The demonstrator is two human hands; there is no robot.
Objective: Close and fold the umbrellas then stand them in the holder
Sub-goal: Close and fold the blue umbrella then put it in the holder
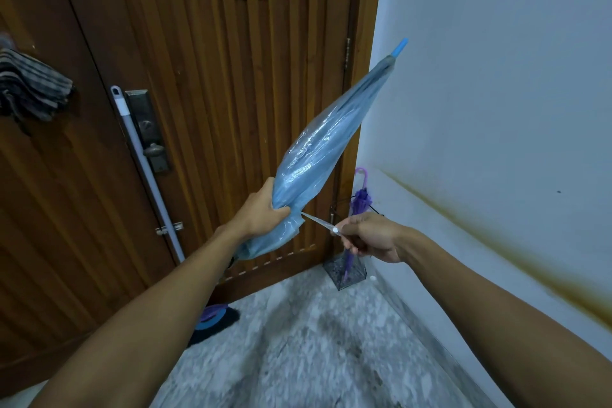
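Blue umbrella: the blue umbrella (318, 149) was closed and held in mid-air, tilted, tip up toward the far right by the wall (496, 76).
Left hand: the left hand (261, 209) had its grip clamped round the gathered canopy near its lower end.
Right hand: the right hand (371, 237) pinched the strap (318, 222), pulled taut off the canopy.
Holder: the holder (344, 270) stood on the floor (314, 341) in the far corner, a purple umbrella (361, 202) upright inside.
Door: a wooden door (215, 93) lay behind, a pole (145, 169) leaning on it.

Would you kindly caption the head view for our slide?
Left hand grips the closed blue umbrella while right hand pulls its strap; purple umbrella stands in the holder.
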